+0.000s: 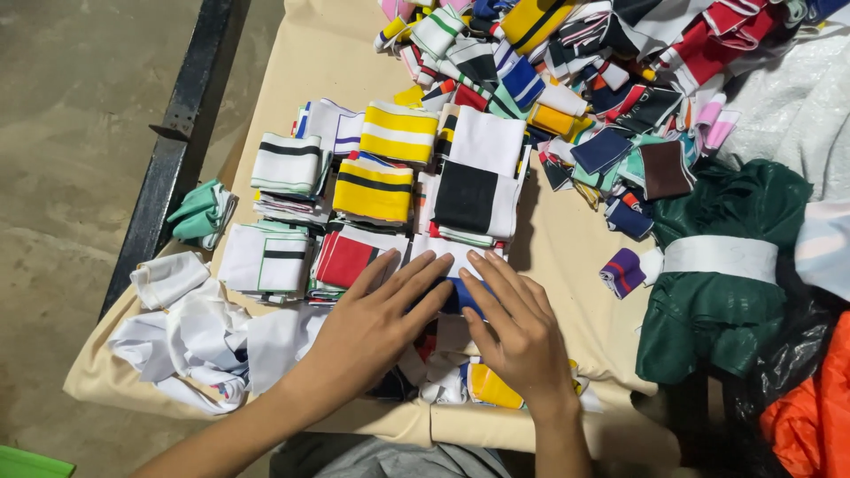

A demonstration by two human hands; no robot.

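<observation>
My left hand (376,323) and my right hand (518,332) lie flat, fingers spread, on a folded knit piece with a blue stripe (460,294) near the table's front edge. Both press down on it side by side. Just beyond my fingers stand neat stacks of folded striped cuffs: a red and white one (347,257), a yellow and black one (372,188), a black and white one (469,196) and a white one with green edging (266,258). Under my wrists lie loose pieces, one of them yellow (491,388).
A heap of unsorted coloured knit pieces (584,71) covers the far right of the beige table cloth (319,53). A dark green bundle with a white band (722,265) and orange fabric (810,407) sit at right. White scraps (190,341) lie at left, beside a black metal bar (181,133).
</observation>
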